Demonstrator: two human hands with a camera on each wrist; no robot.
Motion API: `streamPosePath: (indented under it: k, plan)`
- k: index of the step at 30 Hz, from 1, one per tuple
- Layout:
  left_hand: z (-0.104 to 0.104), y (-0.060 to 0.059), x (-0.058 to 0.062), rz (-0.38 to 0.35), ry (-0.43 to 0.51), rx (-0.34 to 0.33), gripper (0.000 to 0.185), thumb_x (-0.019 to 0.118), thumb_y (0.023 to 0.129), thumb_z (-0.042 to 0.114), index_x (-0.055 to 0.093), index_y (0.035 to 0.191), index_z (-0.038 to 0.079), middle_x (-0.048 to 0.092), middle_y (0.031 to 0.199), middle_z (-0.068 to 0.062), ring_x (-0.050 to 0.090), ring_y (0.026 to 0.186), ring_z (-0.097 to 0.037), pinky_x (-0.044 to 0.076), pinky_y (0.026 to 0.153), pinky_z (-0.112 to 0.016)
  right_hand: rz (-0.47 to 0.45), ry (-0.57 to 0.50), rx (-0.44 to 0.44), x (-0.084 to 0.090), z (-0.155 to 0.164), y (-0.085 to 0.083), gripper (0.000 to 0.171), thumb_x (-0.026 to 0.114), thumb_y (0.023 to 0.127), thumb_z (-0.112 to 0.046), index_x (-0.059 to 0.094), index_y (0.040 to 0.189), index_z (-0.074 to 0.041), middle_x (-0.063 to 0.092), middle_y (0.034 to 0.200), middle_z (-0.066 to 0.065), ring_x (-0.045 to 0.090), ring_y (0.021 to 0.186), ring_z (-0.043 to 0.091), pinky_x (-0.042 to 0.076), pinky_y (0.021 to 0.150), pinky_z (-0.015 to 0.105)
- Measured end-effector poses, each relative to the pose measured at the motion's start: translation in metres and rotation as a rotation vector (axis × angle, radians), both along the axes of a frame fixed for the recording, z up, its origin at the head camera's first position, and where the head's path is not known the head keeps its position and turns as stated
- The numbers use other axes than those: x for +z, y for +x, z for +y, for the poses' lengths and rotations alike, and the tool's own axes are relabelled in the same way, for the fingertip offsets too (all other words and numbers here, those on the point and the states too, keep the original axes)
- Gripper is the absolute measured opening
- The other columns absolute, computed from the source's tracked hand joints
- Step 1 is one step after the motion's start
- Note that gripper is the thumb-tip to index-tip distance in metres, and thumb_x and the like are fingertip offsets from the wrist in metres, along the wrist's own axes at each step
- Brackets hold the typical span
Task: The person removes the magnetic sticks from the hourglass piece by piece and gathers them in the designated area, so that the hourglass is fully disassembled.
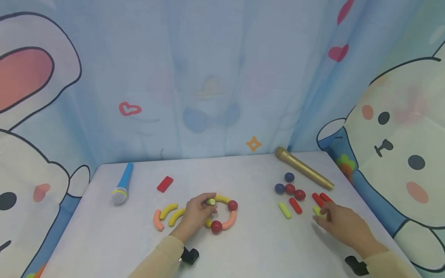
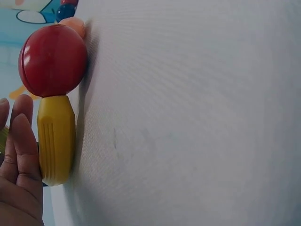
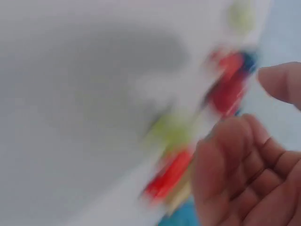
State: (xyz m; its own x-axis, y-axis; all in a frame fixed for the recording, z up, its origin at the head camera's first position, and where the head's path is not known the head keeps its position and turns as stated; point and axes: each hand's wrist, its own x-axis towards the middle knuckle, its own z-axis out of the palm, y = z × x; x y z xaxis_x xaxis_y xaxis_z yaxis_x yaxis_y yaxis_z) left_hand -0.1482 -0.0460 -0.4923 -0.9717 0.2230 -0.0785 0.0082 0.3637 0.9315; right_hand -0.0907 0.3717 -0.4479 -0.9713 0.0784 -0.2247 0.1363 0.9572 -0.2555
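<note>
Head view: bright, diffuse light; table point(image 1: 257, 247) evenly lit, soft shadow by right hand point(image 1: 347, 227) | Left wrist view: dimmer, greyer; glare on red ball point(image 2: 54, 61), soft shadow alongside, right margin darkens | Right wrist view: heavy blur; green stick point(image 3: 171, 132) and red stick point(image 3: 169, 176) smeared, broad grey shadow, hand clearer.

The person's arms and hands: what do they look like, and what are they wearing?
The left hand and right hand are bare, with no gloves. The left sleeve and right sleeve are light beige and reach the wrists. A small black gadget sits by the left wrist and another black one by the right. I can't make out any writing on them.
</note>
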Motion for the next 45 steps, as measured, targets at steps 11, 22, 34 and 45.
streamPosePath:
  k: [11,22,34,45]
  plan:
    - [-0.003,-0.003,0.0,-0.012,-0.026,0.06,0.053,0.074,0.09,0.012,0.057,0.14,0.018,0.069,0.113,-0.002,0.065,0.071,-0.014,0.053,0.06,-0.023,0.11,-0.602,0.356,-0.009,-0.182,-0.053,0.032,0.073,0.092,-0.015,0.065,0.122,-0.016,0.065,0.113,-0.004,0.061,0.088,0.012,0.055,0.067,0.027]
    - [-0.005,-0.003,0.0,-0.025,-0.102,0.074,0.049,0.074,0.092,0.02,0.059,0.138,0.015,0.068,0.076,0.002,0.064,0.066,-0.013,0.052,0.064,-0.024,0.122,-0.705,0.405,-0.026,-0.231,-0.072,0.031,0.071,0.092,-0.011,0.067,0.121,-0.019,0.067,0.112,-0.005,0.061,0.073,0.014,0.056,0.063,0.027]
    - [-0.008,-0.002,-0.002,0.027,-0.205,0.039,0.035,0.076,0.09,0.017,0.07,0.124,0.012,0.071,0.109,-0.002,0.063,0.088,-0.018,0.055,0.077,-0.034,0.143,-0.635,0.481,-0.029,-0.236,-0.072,0.025,0.07,0.095,-0.019,0.065,0.119,-0.024,0.064,0.102,-0.01,0.062,0.075,0.01,0.056,0.066,0.026]
    - [-0.008,-0.001,-0.004,0.001,-0.105,0.06,0.059,0.079,0.087,0.015,0.055,0.141,0.018,0.066,0.127,-0.007,0.061,0.057,-0.013,0.053,0.059,-0.025,0.202,-0.589,0.533,-0.032,-0.239,-0.075,0.03,0.074,0.09,-0.007,0.065,0.113,-0.023,0.064,0.11,-0.013,0.064,0.091,0.006,0.054,0.085,0.026]
